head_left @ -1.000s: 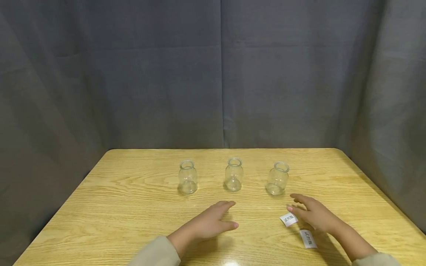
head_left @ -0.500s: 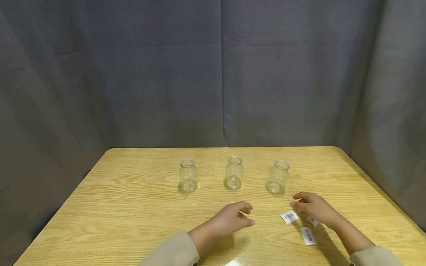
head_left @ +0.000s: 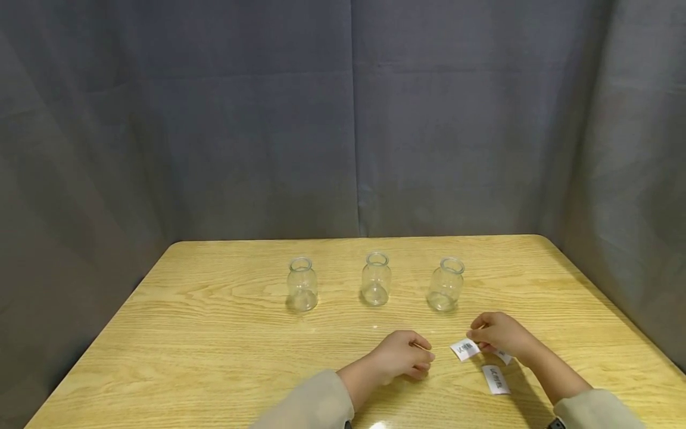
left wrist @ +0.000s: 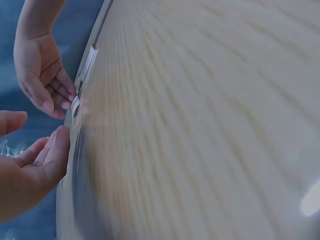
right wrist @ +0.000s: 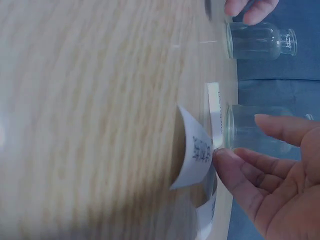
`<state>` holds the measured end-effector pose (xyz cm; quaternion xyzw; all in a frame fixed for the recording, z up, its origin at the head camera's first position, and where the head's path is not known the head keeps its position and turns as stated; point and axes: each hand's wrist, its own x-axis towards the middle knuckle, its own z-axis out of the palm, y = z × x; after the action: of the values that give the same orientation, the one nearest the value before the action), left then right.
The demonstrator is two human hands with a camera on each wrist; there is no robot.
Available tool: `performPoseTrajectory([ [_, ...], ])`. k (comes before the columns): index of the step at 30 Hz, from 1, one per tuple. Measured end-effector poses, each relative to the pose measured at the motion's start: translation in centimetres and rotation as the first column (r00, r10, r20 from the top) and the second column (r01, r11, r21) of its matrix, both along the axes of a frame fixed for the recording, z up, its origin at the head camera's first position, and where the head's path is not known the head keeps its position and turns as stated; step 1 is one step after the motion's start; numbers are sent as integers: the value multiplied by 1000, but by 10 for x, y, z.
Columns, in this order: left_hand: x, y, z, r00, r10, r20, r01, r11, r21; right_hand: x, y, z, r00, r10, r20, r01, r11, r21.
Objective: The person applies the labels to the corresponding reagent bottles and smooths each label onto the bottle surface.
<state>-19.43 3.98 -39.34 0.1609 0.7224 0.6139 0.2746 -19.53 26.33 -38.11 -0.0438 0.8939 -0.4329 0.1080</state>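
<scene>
My left hand [head_left: 401, 356] hovers low over the table with loosely bent fingers and nothing in them, left of three white paper labels with dark print. My right hand [head_left: 504, 335] is over the labels; in the right wrist view its thumb tip [right wrist: 226, 160] is at the edge of a curved label [right wrist: 196, 149], and the forefinger stands apart from the thumb. Whether it touches cannot be told. One label [head_left: 465, 349] lies left of the right hand, another [head_left: 502, 356] is partly hidden under it, and a third [head_left: 496, 379] lies nearer me.
Three empty clear glass jars stand upright in a row beyond the hands: left [head_left: 302, 285], middle [head_left: 376, 280] and right [head_left: 445, 285]. The wooden table [head_left: 214, 333] has a grey curtain [head_left: 268, 119] behind it and at both sides.
My left hand has moved right, towards the labels, its fingers now more bent. The right hand has shifted slightly, uncovering part of a label beneath it. Jars and visible labels stay in place.
</scene>
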Motion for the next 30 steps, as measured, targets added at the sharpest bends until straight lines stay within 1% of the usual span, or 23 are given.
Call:
performPoseTrajectory([
  [5, 3, 14, 0, 997, 59, 55, -60, 998, 12, 1, -3, 0, 999, -38, 10, 37, 999, 13],
  [9, 3, 25, -2, 990, 118, 73, -119, 993, 10, 2, -4, 0, 998, -63, 24, 63, 998, 31],
  [12, 3, 31, -4, 982, 164, 90, -166, 986, 12, 2, -3, 0, 997, -69, 22, 68, 997, 48],
  [15, 3, 37, -5, 974, 196, 117, -199, 980, 15, 1, -4, -1, 997, -82, 16, 81, 995, 63],
  [17, 2, 41, -7, 960, 231, 161, -239, 970, 35, 0, -5, -2, 994, -104, 16, 103, 992, 74],
  [19, 2, 46, -9, 941, 267, 207, -284, 957, 56, 0, -7, -3, 992, -125, 15, 123, 989, 85],
  [21, 2, 50, -11, 913, 311, 263, -343, 936, 84, 0, -9, -3, 990, -143, 14, 141, 986, 93],
  [23, 2, 54, -12, 888, 337, 314, -386, 916, 107, 0, -11, -3, 987, -160, 19, 158, 983, 94],
  [24, 2, 55, -12, 877, 346, 334, -402, 908, 116, 0, -12, -3, 986, -165, 20, 162, 982, 94],
  [26, 3, 58, -12, 860, 354, 367, -425, 896, 131, 0, -13, -3, 985, -173, 24, 170, 981, 93],
  [27, 3, 59, -12, 855, 356, 378, -431, 892, 135, 1, -13, -3, 983, -181, 29, 177, 980, 90],
  [30, 3, 62, -12, 848, 365, 385, -442, 887, 133, 2, -15, -4, 979, -199, 44, 195, 977, 83],
])
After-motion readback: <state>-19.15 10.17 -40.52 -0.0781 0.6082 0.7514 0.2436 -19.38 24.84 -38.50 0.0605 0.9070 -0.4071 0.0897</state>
